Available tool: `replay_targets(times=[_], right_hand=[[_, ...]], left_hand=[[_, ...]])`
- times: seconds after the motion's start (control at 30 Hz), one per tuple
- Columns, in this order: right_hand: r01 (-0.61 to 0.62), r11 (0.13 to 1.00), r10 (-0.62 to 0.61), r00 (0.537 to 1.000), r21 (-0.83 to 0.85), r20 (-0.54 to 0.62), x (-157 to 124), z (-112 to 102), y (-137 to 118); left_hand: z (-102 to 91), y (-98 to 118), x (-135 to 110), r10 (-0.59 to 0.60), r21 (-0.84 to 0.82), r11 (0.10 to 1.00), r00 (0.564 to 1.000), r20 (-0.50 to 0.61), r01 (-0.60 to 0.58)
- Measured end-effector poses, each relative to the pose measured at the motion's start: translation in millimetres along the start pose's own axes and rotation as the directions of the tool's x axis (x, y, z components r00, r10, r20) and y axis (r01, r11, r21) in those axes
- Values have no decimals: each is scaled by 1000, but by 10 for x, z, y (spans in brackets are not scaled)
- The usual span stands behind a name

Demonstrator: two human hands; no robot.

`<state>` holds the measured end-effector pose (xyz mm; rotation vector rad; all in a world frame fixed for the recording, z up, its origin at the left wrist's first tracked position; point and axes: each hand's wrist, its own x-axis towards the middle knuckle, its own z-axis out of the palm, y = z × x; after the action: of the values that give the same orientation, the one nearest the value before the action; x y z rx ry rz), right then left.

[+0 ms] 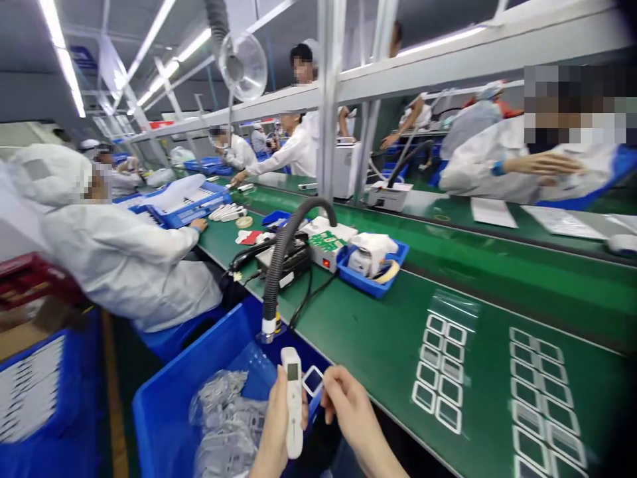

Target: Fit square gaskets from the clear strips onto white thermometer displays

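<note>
My left hand point(273, 417) is wrapped round a white handheld device point(294, 411) with a small grey display near its top end, held upright. Between the fingertips of my right hand point(348, 401) is a small white-rimmed clear window panel point(313, 382), just right of the device's display and apart from it as far as I can see. Both hands are over the table's front edge, beside a blue bin point(164, 392). On the green table to the right lie two sheets of similar panels, a nearer-centre sheet point(440, 365) and a far-right sheet point(545, 398), each in paired rows.
Clear plastic pieces point(229, 425) lie in the blue bin. A black flexible hose point(277, 272) arches above my hands. Behind it stand a white box with a red switch point(326, 245) and a blue tray point(373, 282). A co-worker in white point(129, 245) sits at the left.
</note>
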<state>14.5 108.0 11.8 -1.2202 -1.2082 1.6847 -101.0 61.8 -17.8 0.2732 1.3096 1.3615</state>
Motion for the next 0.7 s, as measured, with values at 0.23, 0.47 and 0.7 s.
replay_targets(times=[0.23, 0.47, 0.7], right_hand=[[-198, 978, 205, 963, -60, 173, 630, 1170, 369], [209, 964, -152, 941, -166, 302, 534, 935, 390], [416, 862, -298, 879, -291, 372, 551, 768, 322]], left_hand=[[-690, 241, 405, 56, -273, 956, 979, -194, -109], [-663, 187, 394, 28, -284, 956, 986, -166, -75], [-682, 86, 434, -5, -249, 968, 991, -136, -29]])
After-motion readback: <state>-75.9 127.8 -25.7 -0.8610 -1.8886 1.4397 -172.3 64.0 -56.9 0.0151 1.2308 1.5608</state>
